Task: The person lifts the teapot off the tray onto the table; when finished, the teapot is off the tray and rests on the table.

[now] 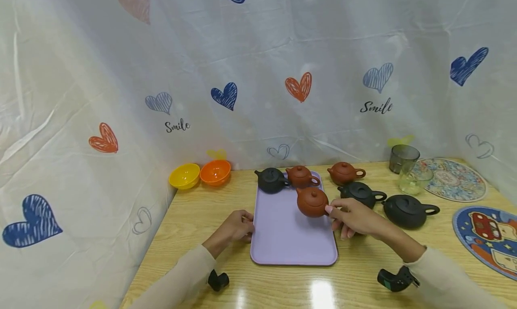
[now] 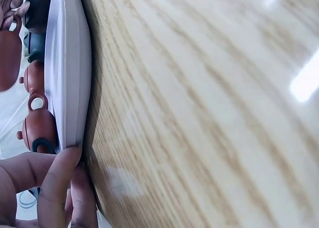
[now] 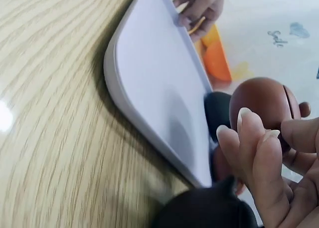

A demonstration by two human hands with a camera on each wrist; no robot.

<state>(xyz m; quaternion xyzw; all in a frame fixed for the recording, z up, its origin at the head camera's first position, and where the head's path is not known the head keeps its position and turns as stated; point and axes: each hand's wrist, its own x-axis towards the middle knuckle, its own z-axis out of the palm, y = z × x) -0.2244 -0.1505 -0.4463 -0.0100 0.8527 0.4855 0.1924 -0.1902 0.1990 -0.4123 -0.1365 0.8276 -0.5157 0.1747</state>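
My right hand [image 1: 352, 215] pinches a reddish-brown clay teapot [image 1: 312, 202] by its handle and holds it up over the right half of a lilac tray [image 1: 291, 237]. In the right wrist view, the teapot's round body [image 3: 259, 101] hangs above the tray, its lid knob facing right. The fingers of my left hand [image 1: 236, 226] grip the tray's left rim, as the left wrist view also shows. At the tray's far end stand a black teapot [image 1: 270, 180] and another reddish-brown teapot [image 1: 300, 176], side by side.
Right of the tray are a reddish-brown teapot [image 1: 343, 173] and black teapots [image 1: 405, 211], partly behind my right hand. Farther right stand a grey cup [image 1: 404, 156], a clear greenish cup [image 1: 413, 181] and two round patterned mats [image 1: 464, 183]. Yellow [image 1: 184, 176] and orange bowls [image 1: 216, 172] sit back left.
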